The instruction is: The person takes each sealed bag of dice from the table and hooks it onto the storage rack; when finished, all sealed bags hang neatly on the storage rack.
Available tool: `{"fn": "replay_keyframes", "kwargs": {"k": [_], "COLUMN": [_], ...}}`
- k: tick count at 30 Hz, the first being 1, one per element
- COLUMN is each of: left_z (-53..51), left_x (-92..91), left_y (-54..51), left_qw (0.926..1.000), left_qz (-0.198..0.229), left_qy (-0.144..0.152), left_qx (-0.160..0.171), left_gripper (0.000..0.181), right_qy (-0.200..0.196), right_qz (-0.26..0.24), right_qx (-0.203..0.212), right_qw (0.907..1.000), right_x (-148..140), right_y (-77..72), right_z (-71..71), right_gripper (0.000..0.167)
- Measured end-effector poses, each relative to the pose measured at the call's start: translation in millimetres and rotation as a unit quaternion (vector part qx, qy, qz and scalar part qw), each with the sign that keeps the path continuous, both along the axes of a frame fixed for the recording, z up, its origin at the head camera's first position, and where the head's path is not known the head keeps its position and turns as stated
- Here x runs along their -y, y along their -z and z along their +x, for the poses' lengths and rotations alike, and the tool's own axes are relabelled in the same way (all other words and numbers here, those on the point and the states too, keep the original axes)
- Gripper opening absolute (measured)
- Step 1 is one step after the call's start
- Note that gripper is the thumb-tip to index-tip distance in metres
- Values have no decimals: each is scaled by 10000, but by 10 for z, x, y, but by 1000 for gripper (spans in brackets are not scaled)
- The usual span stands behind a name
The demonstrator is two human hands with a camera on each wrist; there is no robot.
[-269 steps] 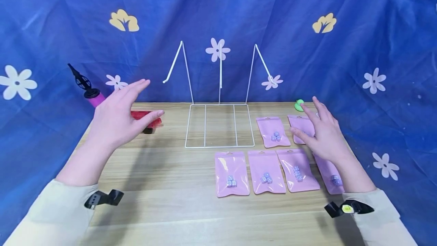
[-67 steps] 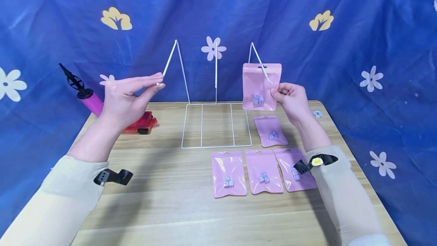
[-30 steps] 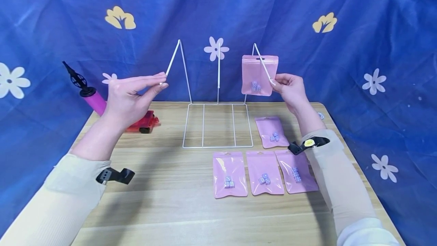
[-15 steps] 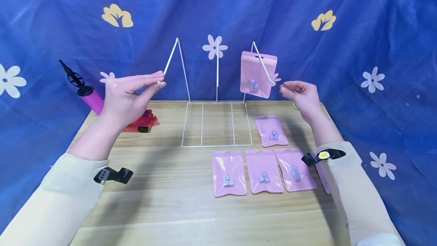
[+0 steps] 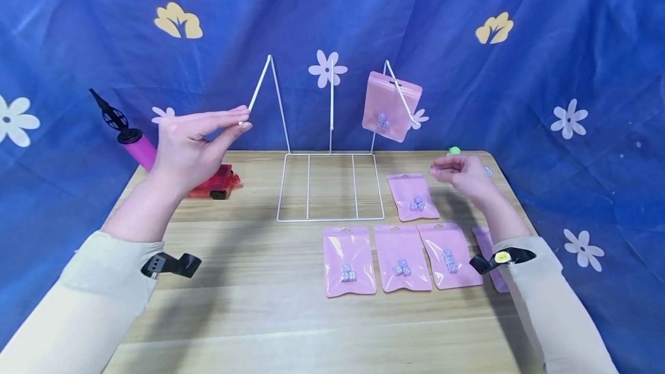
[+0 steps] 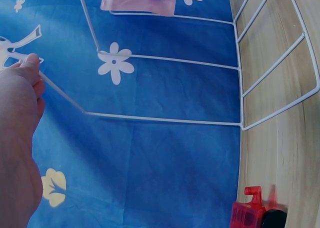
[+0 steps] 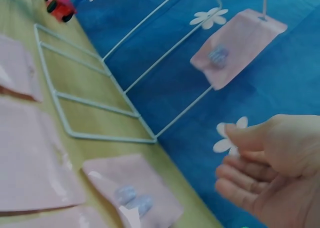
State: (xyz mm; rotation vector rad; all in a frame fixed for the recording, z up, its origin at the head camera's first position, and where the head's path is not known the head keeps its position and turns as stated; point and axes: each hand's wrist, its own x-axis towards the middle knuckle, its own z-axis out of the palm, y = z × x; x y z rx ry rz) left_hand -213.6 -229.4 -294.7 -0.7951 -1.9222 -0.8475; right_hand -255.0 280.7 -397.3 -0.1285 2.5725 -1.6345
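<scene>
My left hand (image 5: pixel 192 146) pinches the tip of the left hook of a white wire display rack (image 5: pixel 330 220). From the rack's right hook hangs a pink zip pouch (image 5: pixel 384 103) with small dice showing through it, slightly tilted. My right hand (image 5: pixel 464 175) holds nothing; its fingers are loosely bent, below and right of the hanging pouch, as the right wrist view also shows. Closest to it on the table lies another pink pouch (image 5: pixel 410 189) of dice. The rack's middle hook bears nothing.
Several more pink dice pouches (image 5: pixel 350 253) lie in a front row, the rightmost pouch (image 5: pixel 485 241) partly behind my right sleeve. A red toy vehicle (image 5: pixel 220 180) and a magenta hand pump (image 5: pixel 140 152) stand at left. A green object (image 5: pixel 454 150) sits at the back right.
My right hand took the back-right pouch, brought it to the right hook and let go, then moved down and right. My left hand took hold of the left hook's tip and stays there.
</scene>
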Motion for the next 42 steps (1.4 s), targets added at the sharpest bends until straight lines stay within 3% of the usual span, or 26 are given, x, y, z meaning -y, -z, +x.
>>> {"fn": "replay_keyframes", "kwargs": {"k": [4, 7, 10, 17, 20, 24, 33, 38, 42], "left_z": [-1, -4, -3, 9, 3, 1, 8, 6, -6], "left_x": [1, -1, 2, 19, 13, 6, 20, 17, 8], "left_y": [-6, -4, 1, 8, -7, -13, -21, -17, -15], "left_qw": [10000, 10000, 10000, 9999, 10000, 10000, 10000, 10000, 10000], "left_qz": [2, 21, 14, -121, -64, -84, -35, 2, -24], "left_qy": [62, 84, 59, 37, 13, 29, -69, 5, 50], "left_qx": [-15, -2, 18, -50, 27, 24, 28, 34, -5], "left_gripper": [28, 28, 27, 27, 26, 27, 26, 27, 29], "right_qy": [-224, -120, 51, 499, 636, 743, 729, 743, 755], "right_qz": [625, 1231, 1523, 1303, 1189, 1103, 1993, 1712, 1257], "right_qx": [411, 432, 517, 1299, 1449, 1549, 1352, 1489, 1715], "right_qw": [9969, 9914, 9870, 9817, 9802, 9789, 9678, 9711, 9742], "right_x": [-15, -28, -36, 21, 46, 77, 279, 313, 255], "right_y": [200, 344, 457, 606, 632, 648, 626, 636, 666], "right_z": [9, 18, 30, 17, -1, -17, -32, -62, -79], "right_gripper": [47, 46, 46, 60, 62, 58, 64, 52, 54]}}
